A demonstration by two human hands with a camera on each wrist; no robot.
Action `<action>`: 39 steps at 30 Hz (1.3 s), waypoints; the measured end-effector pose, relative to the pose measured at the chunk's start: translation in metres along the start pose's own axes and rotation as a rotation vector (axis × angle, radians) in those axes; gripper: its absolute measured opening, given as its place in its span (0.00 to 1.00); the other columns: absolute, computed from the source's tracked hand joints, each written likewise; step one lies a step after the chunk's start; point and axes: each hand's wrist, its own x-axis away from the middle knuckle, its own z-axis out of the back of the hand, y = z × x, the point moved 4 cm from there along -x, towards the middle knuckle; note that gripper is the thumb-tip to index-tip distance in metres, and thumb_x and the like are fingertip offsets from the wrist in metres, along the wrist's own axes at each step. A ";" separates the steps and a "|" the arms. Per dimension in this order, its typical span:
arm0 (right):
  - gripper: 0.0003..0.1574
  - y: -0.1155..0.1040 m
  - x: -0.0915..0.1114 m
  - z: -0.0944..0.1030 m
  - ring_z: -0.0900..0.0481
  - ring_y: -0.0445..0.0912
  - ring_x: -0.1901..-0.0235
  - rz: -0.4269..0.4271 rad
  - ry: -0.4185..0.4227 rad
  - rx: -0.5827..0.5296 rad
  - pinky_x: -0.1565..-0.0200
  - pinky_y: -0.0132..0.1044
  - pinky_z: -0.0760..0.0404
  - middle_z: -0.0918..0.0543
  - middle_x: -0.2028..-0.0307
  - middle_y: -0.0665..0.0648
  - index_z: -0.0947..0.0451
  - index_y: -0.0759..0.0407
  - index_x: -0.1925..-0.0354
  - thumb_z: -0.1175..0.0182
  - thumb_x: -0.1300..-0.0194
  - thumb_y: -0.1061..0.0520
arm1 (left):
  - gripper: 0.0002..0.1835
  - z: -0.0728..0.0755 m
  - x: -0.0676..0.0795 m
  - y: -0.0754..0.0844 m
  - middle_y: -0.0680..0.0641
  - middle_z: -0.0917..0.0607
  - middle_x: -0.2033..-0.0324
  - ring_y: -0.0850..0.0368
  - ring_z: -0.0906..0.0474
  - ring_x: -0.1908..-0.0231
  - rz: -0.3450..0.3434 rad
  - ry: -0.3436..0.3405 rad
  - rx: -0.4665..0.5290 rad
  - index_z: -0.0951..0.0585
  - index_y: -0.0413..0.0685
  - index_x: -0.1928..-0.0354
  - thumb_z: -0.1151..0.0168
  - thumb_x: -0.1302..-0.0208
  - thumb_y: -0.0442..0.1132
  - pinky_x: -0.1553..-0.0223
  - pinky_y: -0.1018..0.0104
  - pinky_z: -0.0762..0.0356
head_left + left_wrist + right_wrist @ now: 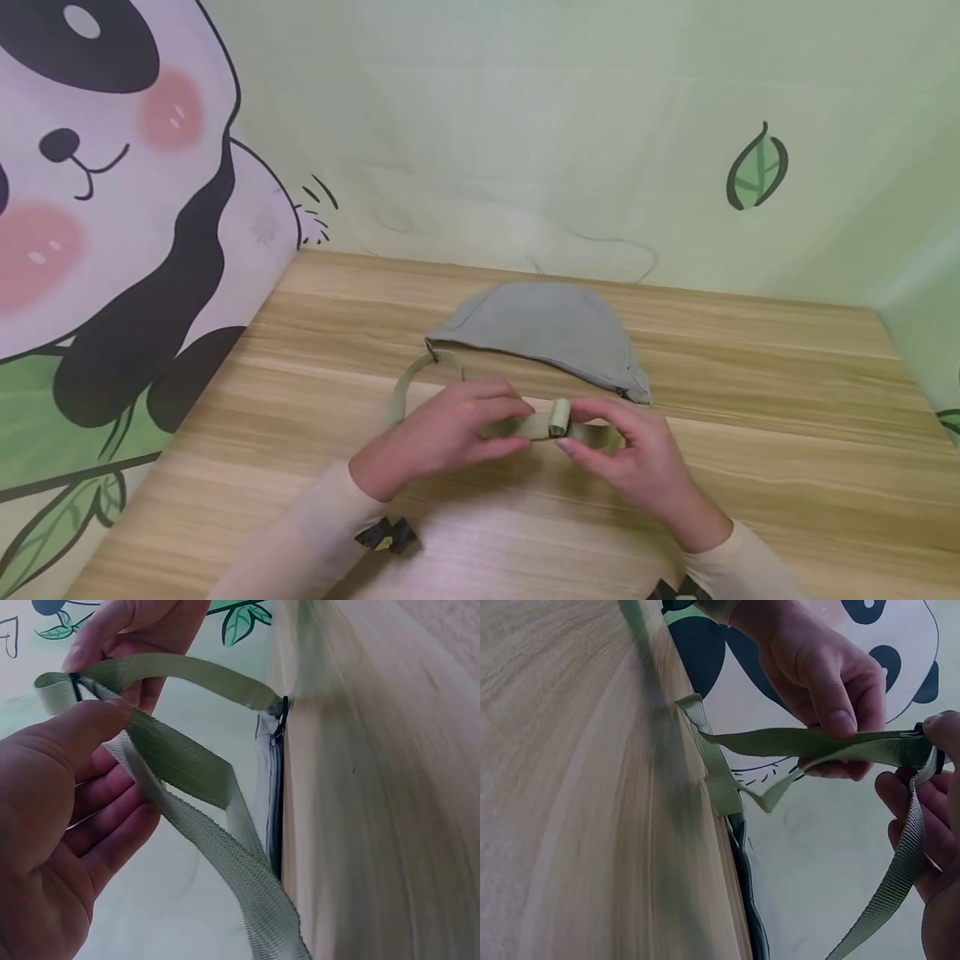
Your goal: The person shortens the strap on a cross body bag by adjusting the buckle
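Observation:
A grey waist bag point(540, 325) lies on the wooden table, its zip edge toward me. Its olive-green webbing strap point(536, 427) is raised in front of the bag, between my two hands. With thumb and fingers my left hand point(457, 425) pinches the strap. Close by on the right, my right hand point(633, 442) grips it at a small standing loop point(559, 417). A dark strap slider point(921, 733) shows by the right thumb in the right wrist view. From the slider, lengths of webbing point(187, 761) hang down in the left wrist view.
The wooden tabletop point(787, 442) extends around the bag and meets a pale green backdrop point(525, 150) behind it. A printed panda point(202, 242) covers the left side. Dark bow-like pieces point(386, 536) sit at both wrists.

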 end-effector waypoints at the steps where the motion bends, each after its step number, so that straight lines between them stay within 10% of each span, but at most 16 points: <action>1: 0.20 0.000 0.001 0.001 0.10 0.36 0.57 -0.014 0.006 -0.014 0.48 0.24 0.14 0.08 0.62 0.64 0.14 0.69 0.52 0.27 0.28 0.51 | 0.14 0.000 0.001 0.000 0.52 0.09 0.58 0.62 0.13 0.59 0.002 -0.009 -0.016 0.10 0.44 0.51 0.20 0.37 0.39 0.51 0.74 0.14; 7: 0.16 0.002 0.000 0.011 0.12 0.35 0.57 -0.057 0.018 -0.104 0.50 0.24 0.14 0.08 0.61 0.59 0.15 0.72 0.52 0.23 0.35 0.65 | 0.12 0.006 0.012 -0.006 0.51 0.10 0.60 0.62 0.14 0.61 0.020 -0.047 -0.046 0.10 0.44 0.53 0.21 0.35 0.39 0.54 0.72 0.13; 27: 0.27 0.001 -0.001 0.013 0.12 0.34 0.56 -0.026 -0.014 0.028 0.47 0.22 0.16 0.08 0.63 0.63 0.13 0.67 0.53 0.31 0.26 0.42 | 0.13 0.025 0.024 -0.018 0.52 0.08 0.62 0.60 0.12 0.62 -0.028 0.028 -0.231 0.09 0.45 0.57 0.18 0.41 0.41 0.56 0.70 0.12; 39: 0.26 -0.004 -0.004 0.005 0.12 0.38 0.54 -0.052 -0.046 0.076 0.45 0.23 0.16 0.07 0.56 0.60 0.12 0.63 0.49 0.30 0.27 0.41 | 0.21 0.017 0.017 -0.021 0.48 0.08 0.53 0.57 0.11 0.54 0.025 -0.017 -0.032 0.12 0.42 0.48 0.19 0.38 0.45 0.46 0.66 0.12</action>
